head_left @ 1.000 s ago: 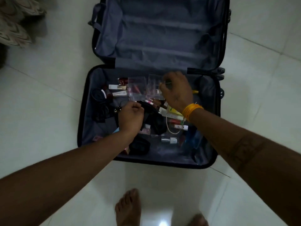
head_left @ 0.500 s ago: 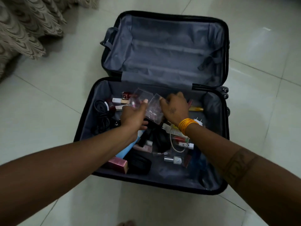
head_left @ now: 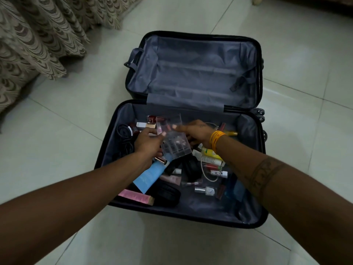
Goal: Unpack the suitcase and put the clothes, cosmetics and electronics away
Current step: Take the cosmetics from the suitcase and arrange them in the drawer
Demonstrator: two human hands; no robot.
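A black suitcase [head_left: 254,217] lies open on the floor, its grey-lined lid flat behind it. The near half holds several cosmetics: tubes, small bottles, a pink box [head_left: 136,197], a light blue tube [head_left: 148,177], black pouches and a black cable [head_left: 124,134] at the left. Above the pile I hold a clear plastic organiser [head_left: 174,144] with small compartments. My left hand [head_left: 148,142] grips its left side with the thumb on its face. My right hand [head_left: 194,131], with orange bangles at the wrist, holds its right side, the thumb on top.
A patterned curtain [head_left: 38,39] hangs down to the floor at the left. Pale floor tiles [head_left: 66,115] surround the suitcase. The suitcase wheels [head_left: 260,112] stick out at the right by the hinge.
Both hands have lifted the clear organiser out of the pile and tilted it. The view has pulled back and up, showing the whole lid and more curtain.
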